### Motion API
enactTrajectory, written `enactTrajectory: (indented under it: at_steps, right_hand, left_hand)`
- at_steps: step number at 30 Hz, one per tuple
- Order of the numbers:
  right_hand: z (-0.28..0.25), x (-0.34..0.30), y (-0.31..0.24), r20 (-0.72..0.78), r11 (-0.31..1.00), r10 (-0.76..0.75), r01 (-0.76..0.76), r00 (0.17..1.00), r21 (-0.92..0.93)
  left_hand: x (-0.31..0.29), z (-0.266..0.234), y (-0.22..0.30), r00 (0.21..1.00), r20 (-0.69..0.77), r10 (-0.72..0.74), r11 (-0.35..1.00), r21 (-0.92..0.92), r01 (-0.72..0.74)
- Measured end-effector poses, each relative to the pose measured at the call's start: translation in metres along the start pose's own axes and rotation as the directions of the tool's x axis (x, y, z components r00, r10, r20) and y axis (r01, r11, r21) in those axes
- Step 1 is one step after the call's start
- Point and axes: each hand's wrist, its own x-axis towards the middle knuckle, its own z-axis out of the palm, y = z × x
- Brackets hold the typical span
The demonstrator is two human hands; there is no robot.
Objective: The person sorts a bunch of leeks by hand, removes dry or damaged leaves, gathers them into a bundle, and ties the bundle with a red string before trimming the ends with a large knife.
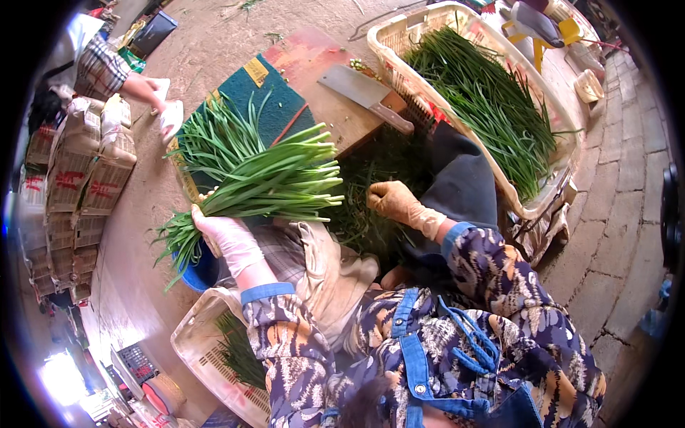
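My left hand [230, 239], in a pale thin glove, is closed round a thick bunch of garlic chives [275, 187]. Their whitish cut ends point right and the leaf tips hang down on the left. More chives [227, 132] lie just beyond on a dark green mat [282, 107]. My right hand [399, 203], in a stained yellowish glove, is apart from the bunch with its fingers curled closed; what they hold, if anything, is hidden. Below it are loose green scraps [367, 189]. A cleaver [360, 89] lies flat on the wooden board [339, 128], its handle toward my right hand.
At the right stands a large cream plastic basket [524, 212] full of chives. Another pale basket [196, 335] with greens sits at lower left, next to a blue container [196, 271]. Stacked wrapped bundles [78, 164] and another person's arm [135, 87] are at far left.
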Motion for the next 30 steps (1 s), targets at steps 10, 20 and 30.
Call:
enactTrajectory:
  at_steps: [10,20,30]
  right_hand:
    - [0.008,0.008,-0.089,-0.178,0.751,-0.127,0.212,0.976,0.625]
    - [-0.039,-0.006,0.032,0.073,0.979,-0.067,0.08,0.995,-0.189]
    - [0.032,0.054,-0.059,0.213,0.459,0.015,-0.196,0.977,0.867]
  left_hand:
    - [-0.008,0.005,-0.009,0.996,-0.058,-0.075,0.992,0.096,0.08]
    - [0.031,-0.053,0.012,0.979,-0.136,-0.152,0.988,0.0,0.154]
    - [0.028,-0.014,0.002,0.886,-0.173,-0.431,0.889,-0.249,0.384]
